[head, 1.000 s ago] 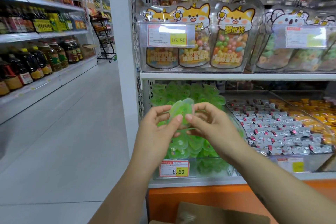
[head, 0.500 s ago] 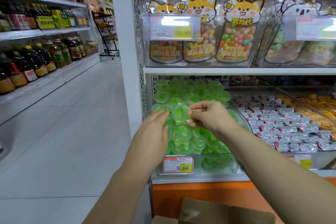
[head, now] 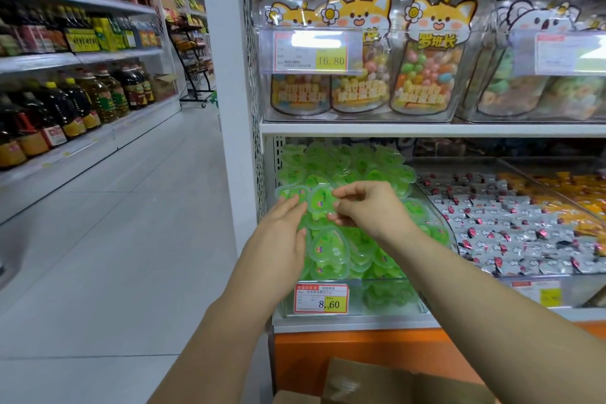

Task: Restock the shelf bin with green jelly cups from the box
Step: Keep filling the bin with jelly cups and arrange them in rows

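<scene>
A clear shelf bin (head: 390,300) on the lower shelf is heaped with green heart-shaped jelly cups (head: 331,248). My right hand (head: 370,208) pinches one green jelly cup (head: 319,202) by its right rim, just over the heap. My left hand (head: 282,236) lies with straight fingers against the left side of the heap, fingertips touching the cups below the pinched one. The top flap of a brown cardboard box (head: 387,382) shows at the bottom edge, under my right forearm.
A price tag reading 8.60 (head: 321,298) is on the bin's front. To the right stand bins of small wrapped candies (head: 518,233). The shelf above (head: 426,128) holds candy bags. A white upright (head: 226,108) borders the bin; the aisle floor runs left.
Both hands moved forward and down to the heap with the cup. My left hand let go of the cup and now lies flat against the pile.
</scene>
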